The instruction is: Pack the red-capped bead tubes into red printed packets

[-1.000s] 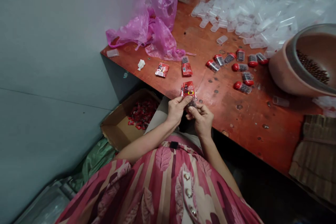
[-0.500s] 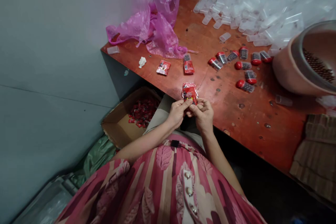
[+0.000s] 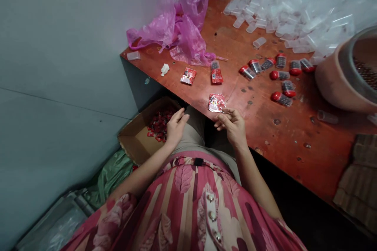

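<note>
Over the edge of the cardboard box, my left hand (image 3: 176,126) is stretched out with fingers and thumb apart, and nothing shows in it. My right hand (image 3: 234,125) is at the table's front edge, fingers loosely bent and apart, with nothing seen in them. Its fingertips are at the lower right corner of a shiny red printed packet (image 3: 216,102); I cannot tell whether they touch. Another red packet (image 3: 188,76) lies farther back on the left. Beside it is a clear capsule with dark beads (image 3: 215,66), its lower part at a red packet (image 3: 217,76).
Small red packets (image 3: 160,125) fill part of the cardboard box (image 3: 137,145) below the table. On the reddish table (image 3: 282,141) lie several red-capped capsules of dark beads (image 3: 281,99), a heap of clear tubes (image 3: 294,15), a pink plastic bag (image 3: 188,35) and a bucket (image 3: 332,82).
My hands have parted: the left moved left toward the box, while the right stayed near the table edge. The red packet they held between them is no longer in them.
</note>
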Motion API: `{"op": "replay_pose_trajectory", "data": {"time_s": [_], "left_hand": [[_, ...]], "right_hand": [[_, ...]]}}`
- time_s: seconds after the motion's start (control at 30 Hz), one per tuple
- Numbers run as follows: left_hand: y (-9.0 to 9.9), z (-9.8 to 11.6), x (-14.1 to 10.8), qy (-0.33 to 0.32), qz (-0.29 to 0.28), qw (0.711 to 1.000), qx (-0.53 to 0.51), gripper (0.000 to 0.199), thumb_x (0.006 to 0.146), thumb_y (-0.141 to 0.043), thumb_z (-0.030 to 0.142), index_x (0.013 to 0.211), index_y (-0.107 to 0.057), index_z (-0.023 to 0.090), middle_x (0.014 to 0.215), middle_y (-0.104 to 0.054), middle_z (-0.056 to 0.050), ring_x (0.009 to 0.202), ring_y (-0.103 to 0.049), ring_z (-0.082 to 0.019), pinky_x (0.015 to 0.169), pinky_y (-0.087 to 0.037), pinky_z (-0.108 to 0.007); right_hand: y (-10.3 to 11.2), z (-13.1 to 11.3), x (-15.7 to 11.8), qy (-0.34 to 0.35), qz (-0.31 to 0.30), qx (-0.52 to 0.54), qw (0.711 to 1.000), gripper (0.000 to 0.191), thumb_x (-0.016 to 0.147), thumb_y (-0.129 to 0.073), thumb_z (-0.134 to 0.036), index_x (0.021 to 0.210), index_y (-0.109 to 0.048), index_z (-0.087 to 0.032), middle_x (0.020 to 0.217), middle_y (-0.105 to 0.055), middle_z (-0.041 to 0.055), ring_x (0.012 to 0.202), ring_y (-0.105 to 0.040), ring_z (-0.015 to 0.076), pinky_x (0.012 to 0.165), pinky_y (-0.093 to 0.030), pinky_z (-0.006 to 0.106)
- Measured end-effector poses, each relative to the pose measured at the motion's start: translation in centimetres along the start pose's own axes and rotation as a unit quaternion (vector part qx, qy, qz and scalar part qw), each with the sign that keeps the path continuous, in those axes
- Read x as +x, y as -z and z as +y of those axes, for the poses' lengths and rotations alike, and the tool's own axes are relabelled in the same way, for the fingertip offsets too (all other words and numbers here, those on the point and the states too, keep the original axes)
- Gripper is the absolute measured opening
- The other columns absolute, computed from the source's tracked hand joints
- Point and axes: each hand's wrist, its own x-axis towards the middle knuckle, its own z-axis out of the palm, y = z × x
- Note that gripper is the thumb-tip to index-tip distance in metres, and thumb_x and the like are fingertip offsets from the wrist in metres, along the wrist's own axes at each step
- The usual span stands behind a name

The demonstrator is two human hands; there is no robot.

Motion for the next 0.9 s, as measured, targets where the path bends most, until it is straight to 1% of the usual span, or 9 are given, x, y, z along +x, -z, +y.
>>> {"op": "replay_pose_trajectory", "data": {"time_s": [0.07,0.13,0.23,0.33,0.5,0.63,0.77,0.83,0.9], "left_hand": [[-2.2,1.1,1.0,-0.189,-0.070,0.970,0.137,0.039,0.080,-0.058,0.044,0.110,-0.064,0.019,0.119,-0.062,-0.010,0.115,-0.053,-0.022,0.104,-0.035,-0.038],[-4.7,2.3,2.4,-0.296,-0.105,0.915,0.255,0.041,0.083,-0.054,0.043,0.115,-0.062,0.019,0.122,-0.061,-0.008,0.123,-0.046,-0.024,0.106,-0.032,-0.040],[-7.5,3.0,4.0,-0.340,-0.116,0.850,0.386,0.040,0.085,-0.051,0.041,0.117,-0.061,0.021,0.129,-0.056,-0.008,0.129,-0.039,-0.029,0.108,-0.027,-0.047],[-8.8,2.7,4.6,-0.339,-0.113,0.829,0.431,0.033,0.086,-0.050,0.039,0.113,-0.064,0.025,0.131,-0.055,-0.006,0.129,-0.039,-0.028,0.109,-0.024,-0.049],[-9.2,2.0,4.6,-0.328,-0.084,0.855,0.392,0.024,0.087,-0.050,0.032,0.102,-0.068,0.027,0.122,-0.062,-0.002,0.126,-0.044,-0.024,0.110,-0.022,-0.048],[-9.3,2.0,4.5,-0.351,-0.068,0.876,0.324,0.024,0.087,-0.050,0.032,0.102,-0.068,0.026,0.120,-0.063,-0.004,0.126,-0.044,-0.022,0.110,-0.024,-0.048],[-9.2,2.9,3.5,-0.375,-0.107,0.888,0.244,0.025,0.086,-0.052,0.032,0.104,-0.067,0.025,0.123,-0.061,-0.004,0.129,-0.042,-0.023,0.110,-0.025,-0.047],[-9.0,3.6,2.9,-0.338,-0.126,0.915,0.180,0.029,0.084,-0.055,0.034,0.108,-0.066,0.023,0.124,-0.060,-0.006,0.126,-0.045,-0.023,0.108,-0.030,-0.043],[-8.9,4.2,2.6,-0.242,-0.139,0.956,0.095,0.037,0.081,-0.058,0.040,0.111,-0.064,0.020,0.120,-0.063,-0.008,0.115,-0.054,-0.023,0.100,-0.040,-0.038]], "right_hand": [[0.5,0.0,0.0,0.006,0.012,-0.012,1.000,0.031,0.072,-0.068,-0.034,0.093,-0.051,-0.019,0.063,-0.066,-0.0048,0.046,-0.061,0.0092,0.041,-0.048,0.017],[0.6,-0.2,-0.1,0.011,0.018,-0.020,1.000,0.030,0.073,-0.068,-0.034,0.093,-0.052,-0.019,0.063,-0.066,-0.0048,0.047,-0.061,0.0090,0.041,-0.047,0.017],[0.8,-0.3,-0.4,0.014,0.025,-0.028,0.999,0.028,0.074,-0.067,-0.034,0.092,-0.053,-0.019,0.062,-0.066,-0.0048,0.046,-0.060,0.0088,0.042,-0.046,0.017],[1.2,-0.3,-0.7,0.009,0.028,-0.034,0.999,0.026,0.074,-0.067,-0.035,0.090,-0.053,-0.019,0.062,-0.066,-0.0043,0.046,-0.060,0.0085,0.043,-0.046,0.017],[1.7,0.0,-0.2,0.004,0.036,-0.043,0.998,0.026,0.074,-0.066,-0.037,0.088,-0.055,-0.019,0.061,-0.064,-0.0038,0.049,-0.059,0.0088,0.045,-0.046,0.018],[1.5,0.3,1.7,0.062,0.099,-0.038,0.992,0.031,0.073,-0.068,-0.037,0.094,-0.055,-0.020,0.083,-0.066,-0.0007,0.069,-0.064,0.0109,0.059,-0.053,0.023],[1.5,-0.2,3.5,0.091,0.076,-0.010,0.993,0.037,0.069,-0.071,-0.032,0.100,-0.053,-0.021,0.081,-0.065,-0.0023,0.074,-0.062,0.0100,0.071,-0.051,0.024],[1.7,-0.7,3.9,0.080,0.068,0.001,0.994,0.036,0.070,-0.070,-0.030,0.100,-0.053,-0.020,0.068,-0.061,-0.0060,0.061,-0.057,0.0079,0.064,-0.048,0.022],[2.0,-1.3,4.0,0.072,0.064,0.003,0.995,0.035,0.070,-0.069,-0.029,0.100,-0.053,-0.020,0.061,-0.056,-0.0086,0.053,-0.051,0.0061,0.058,-0.045,0.020]]}}
